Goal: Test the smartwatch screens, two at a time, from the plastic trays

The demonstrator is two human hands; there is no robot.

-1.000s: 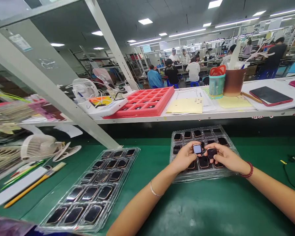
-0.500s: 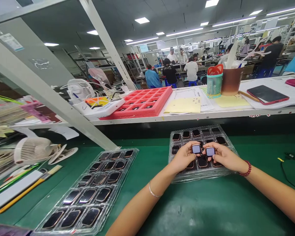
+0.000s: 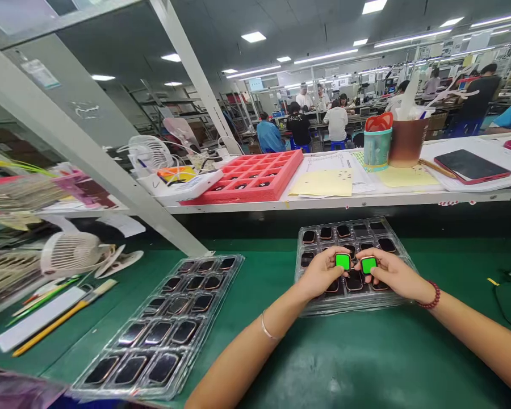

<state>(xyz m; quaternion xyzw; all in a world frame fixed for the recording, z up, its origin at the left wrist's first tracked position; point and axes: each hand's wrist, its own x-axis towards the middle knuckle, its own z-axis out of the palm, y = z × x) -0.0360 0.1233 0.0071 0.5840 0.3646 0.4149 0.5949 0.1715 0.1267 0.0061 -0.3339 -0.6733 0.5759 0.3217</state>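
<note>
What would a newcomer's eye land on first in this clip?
The two bright green screens catch the eye first: two square devices, one in the left hand and one in the right hand, held close together at the centre above a clear plastic tray. Further back, a red foam tray stands out on the white shelf.

Green bench mat (image 3: 357, 358), L clear tray (image 3: 208, 301) w/ watch pcs (image 3: 157, 333), R tray (image 3: 310, 304), white fan (image 3: 70, 254), yellow brush (image 3: 51, 328)

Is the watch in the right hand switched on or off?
On: the watch in the right hand shows a lit green screen.
</note>
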